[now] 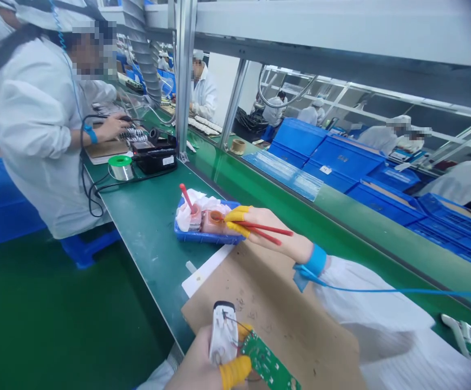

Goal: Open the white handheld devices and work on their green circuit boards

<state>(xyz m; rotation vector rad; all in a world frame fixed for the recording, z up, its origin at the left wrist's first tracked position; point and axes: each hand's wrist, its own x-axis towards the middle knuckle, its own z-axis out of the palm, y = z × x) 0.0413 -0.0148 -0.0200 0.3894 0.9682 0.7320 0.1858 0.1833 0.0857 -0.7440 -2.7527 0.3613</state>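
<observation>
My right hand (255, 222), in yellow finger cots and a blue wrist strap, is closed on two thin red sticks (268, 227). Its fingertips are at the mouth of an open jar (213, 222) in a small blue tray (190, 236). A second jar (195, 219) in that tray has a red stick (185, 196) standing in it, with white tissue around. Low in the view, my left hand (215, 363) grips a white plastic housing (223, 333) with a dark end. Thin wires join the housing to a green circuit board (268, 363) beside the yellow-covered fingers.
Brown cardboard (276, 303) covers the bench below my hands. A white device with a screen (469, 338) lies at far right. At left a co-worker (36, 119) works by a solder spool (120, 168) and black equipment (154, 157). Blue bins (341, 157) stand beyond the bench.
</observation>
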